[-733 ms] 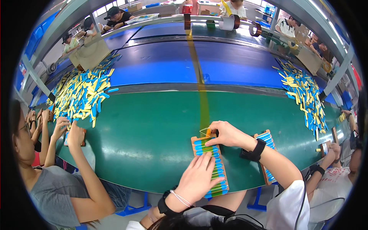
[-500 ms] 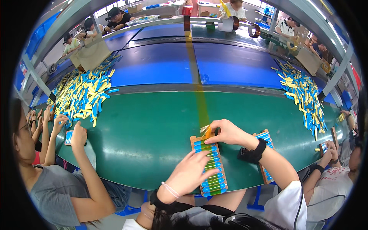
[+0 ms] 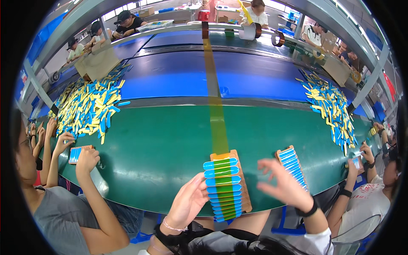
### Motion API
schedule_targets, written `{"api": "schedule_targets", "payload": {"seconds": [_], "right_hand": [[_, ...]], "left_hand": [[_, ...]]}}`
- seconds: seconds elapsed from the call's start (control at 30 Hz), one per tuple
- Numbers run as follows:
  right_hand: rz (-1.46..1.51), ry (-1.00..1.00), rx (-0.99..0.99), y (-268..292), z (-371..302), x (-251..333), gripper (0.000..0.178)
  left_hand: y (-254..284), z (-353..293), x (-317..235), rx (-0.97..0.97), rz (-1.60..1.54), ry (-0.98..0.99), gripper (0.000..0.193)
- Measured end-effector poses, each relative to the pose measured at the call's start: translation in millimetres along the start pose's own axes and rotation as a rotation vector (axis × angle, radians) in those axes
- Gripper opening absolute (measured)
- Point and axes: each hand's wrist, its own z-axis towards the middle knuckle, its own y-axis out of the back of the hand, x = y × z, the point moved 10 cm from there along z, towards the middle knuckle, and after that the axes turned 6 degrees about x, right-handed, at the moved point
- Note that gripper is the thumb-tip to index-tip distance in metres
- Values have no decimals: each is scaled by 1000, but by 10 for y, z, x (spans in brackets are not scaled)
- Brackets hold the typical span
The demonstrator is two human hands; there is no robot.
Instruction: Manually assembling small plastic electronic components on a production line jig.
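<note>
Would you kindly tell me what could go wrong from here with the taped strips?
The blue, round-ended strips sit offset left on the brown wooden tray, so some might twist or peel loose. The long translucent amber tape stretches over the green tabletop and could stick there if it sags. The open right hand is off the tray, with only the left hand beside the strips, so the tray might shift.

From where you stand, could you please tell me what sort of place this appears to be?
Probably a factory assembly workshop: people work along a shared green table, with heaps of blue and yellow pieces and tape rolls mounted on a metal rail.
</note>
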Motion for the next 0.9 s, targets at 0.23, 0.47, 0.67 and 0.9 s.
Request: {"api": "schedule_targets", "payload": {"seconds": [0.23,0.47,0.67,0.9], "right_hand": [[-187,120,117,-694,-79,159,85],[-308,213,263,-670,777,277,81],[-279,533,8,-859,1781,613,71],[-373,398,196,-655,1587,372,55]], "left_hand": [[126,-174,-347,9,-47,-131,42],[219,-243,-517,13,69,-211,42],[213,-249,-522,-24,121,-201,40],[178,-50,-446,-19,128,-125,34]]}}
